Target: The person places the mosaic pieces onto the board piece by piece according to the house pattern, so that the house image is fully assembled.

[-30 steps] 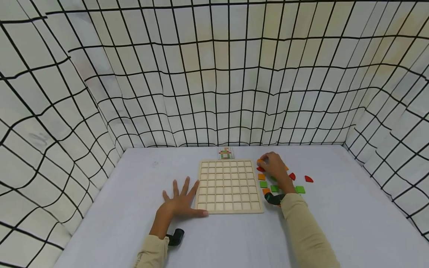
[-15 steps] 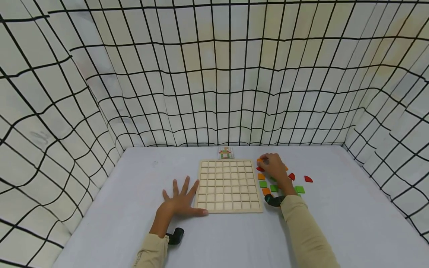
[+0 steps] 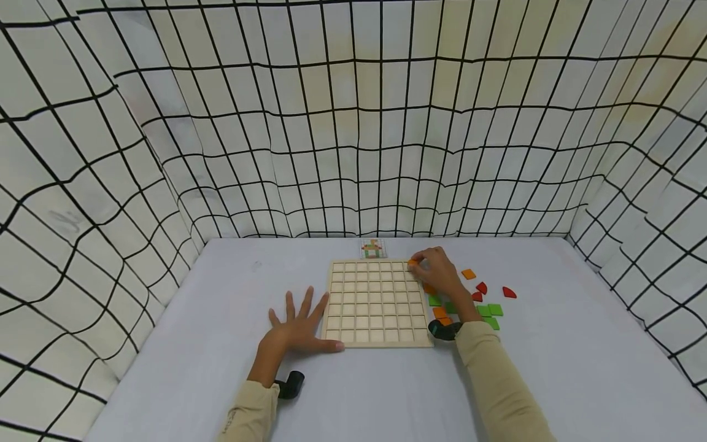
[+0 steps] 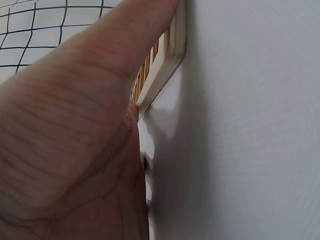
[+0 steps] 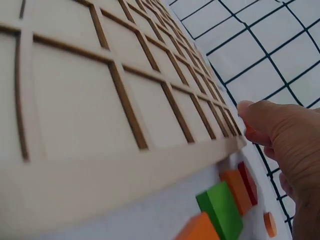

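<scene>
My left hand lies with fingers spread at the near left corner of a wooden grid board. Its thumb lies along the board's front edge, and in the left wrist view the thumb hides much of the board. Over the board's far right corner, my right hand pinches a small orange piece between thumb and fingertips. That piece is mostly covered by the fingers, so its shape cannot be told. The grid cells seen in the right wrist view are bare wood.
Right of the board lie several flat pieces: green squares, orange squares and red quarter-circles. Some are under the right hand and wrist. A small patterned card lies behind the board. Black netting surrounds the white table.
My right hand has moved left from the loose pieces to the board's far right corner, carrying the orange piece. The left hand stays in place.
</scene>
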`<state>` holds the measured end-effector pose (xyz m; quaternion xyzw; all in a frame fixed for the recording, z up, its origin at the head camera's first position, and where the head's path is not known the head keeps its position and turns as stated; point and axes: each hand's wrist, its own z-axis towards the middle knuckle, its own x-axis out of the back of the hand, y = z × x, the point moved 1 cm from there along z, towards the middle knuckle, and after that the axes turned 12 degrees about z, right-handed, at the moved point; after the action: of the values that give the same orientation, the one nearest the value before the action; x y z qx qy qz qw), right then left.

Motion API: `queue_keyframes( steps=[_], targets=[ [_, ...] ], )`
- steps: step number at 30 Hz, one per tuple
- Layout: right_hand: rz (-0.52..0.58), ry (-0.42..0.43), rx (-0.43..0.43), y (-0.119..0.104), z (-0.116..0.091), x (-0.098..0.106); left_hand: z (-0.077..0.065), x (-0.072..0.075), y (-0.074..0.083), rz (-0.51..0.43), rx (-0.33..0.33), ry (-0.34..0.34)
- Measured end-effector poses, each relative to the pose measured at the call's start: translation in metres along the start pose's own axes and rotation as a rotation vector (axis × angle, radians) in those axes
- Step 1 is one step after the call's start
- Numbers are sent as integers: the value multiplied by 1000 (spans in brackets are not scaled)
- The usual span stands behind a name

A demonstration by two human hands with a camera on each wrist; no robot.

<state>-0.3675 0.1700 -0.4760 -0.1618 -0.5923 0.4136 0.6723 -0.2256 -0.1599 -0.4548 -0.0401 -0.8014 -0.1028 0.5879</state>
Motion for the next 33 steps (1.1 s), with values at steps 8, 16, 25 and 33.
queue_keyframes(
  steps=[8, 16, 25, 33],
  targets=[
    [19, -61, 97, -16, 8, -12, 0, -1, 0, -11, -3, -1],
    [87, -86, 78, -22, 13, -27, 0, 0, 0, -6, -2, 0],
    [54, -103, 97, -27, 20, -46, 0, -1, 0, -6, 6, -13],
    [0, -55, 138, -37, 27, -56, 3, -3, -1, -3, 7, -9]
  ],
)
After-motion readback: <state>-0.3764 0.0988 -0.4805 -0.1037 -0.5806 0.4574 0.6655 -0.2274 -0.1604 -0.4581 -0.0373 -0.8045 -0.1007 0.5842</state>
